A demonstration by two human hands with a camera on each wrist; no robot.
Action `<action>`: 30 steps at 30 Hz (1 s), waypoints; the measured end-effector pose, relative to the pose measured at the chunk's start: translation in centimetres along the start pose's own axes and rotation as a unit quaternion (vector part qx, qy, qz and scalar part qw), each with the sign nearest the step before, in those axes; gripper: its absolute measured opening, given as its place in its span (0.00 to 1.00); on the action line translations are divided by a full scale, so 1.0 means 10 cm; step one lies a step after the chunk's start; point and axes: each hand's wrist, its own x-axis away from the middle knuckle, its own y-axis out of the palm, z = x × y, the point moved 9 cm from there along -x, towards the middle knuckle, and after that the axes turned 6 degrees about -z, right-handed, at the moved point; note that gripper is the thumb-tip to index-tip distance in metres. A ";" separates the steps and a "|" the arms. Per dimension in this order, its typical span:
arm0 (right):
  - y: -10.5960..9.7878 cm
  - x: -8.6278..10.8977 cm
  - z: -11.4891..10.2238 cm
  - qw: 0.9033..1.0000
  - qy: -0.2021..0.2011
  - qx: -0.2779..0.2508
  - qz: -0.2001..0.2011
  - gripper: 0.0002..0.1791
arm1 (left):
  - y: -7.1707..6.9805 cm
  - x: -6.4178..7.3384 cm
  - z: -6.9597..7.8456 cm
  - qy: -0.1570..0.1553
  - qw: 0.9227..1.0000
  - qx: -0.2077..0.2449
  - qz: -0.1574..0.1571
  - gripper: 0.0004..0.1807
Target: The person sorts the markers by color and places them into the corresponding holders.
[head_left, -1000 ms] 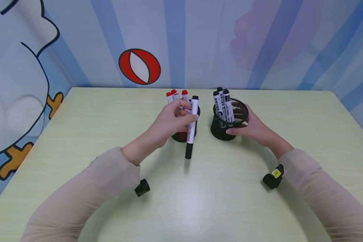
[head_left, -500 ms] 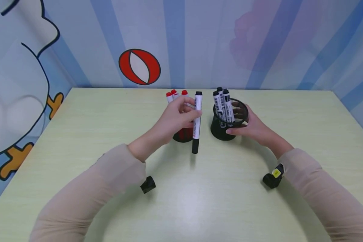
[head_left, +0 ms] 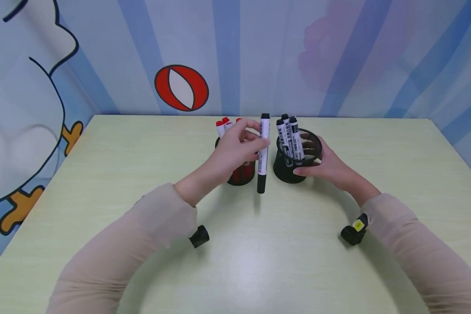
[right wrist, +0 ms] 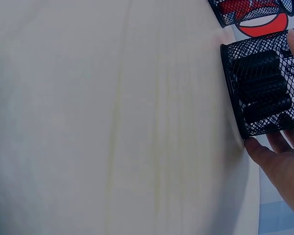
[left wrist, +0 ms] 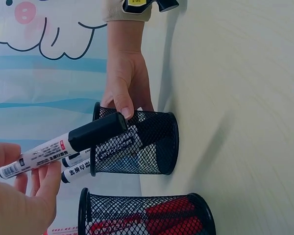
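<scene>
My left hand pinches a white marker between thumb and fingers. This marker stands nearly upright above the table, black tip down, in the gap between two black mesh pen cups. With my right hand I hold the right pen cup by its side, thumb at the front and fingers behind. Several black-ended markers lean inside it, and their black lower ends show through the mesh in the right wrist view. The left pen cup, partly hidden by my left hand, contains red-capped markers.
Both cups stand on a pale wood-grain table, toward its far edge. Behind rises a blue striped wall with cartoon prints. A small black camera hangs at the left sleeve, another black camera at the right.
My left hand has carried the marker rightward and slightly away from me, from in front of the left cup to the gap between the cups. The right hand and its cup have stayed put.
</scene>
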 end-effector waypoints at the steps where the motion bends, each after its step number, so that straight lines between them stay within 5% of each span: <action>1: 0.00 0.00 0.00 1.000 -0.001 0.000 0.000 0.49 | 0.00 0.00 0.00 0.001 1.000 -0.002 0.001 0.18; 30: 0.03 0.01 -0.03 1.000 0.007 0.011 -0.011 0.50 | 0.09 -0.16 0.27 0.050 0.997 0.051 0.023 0.17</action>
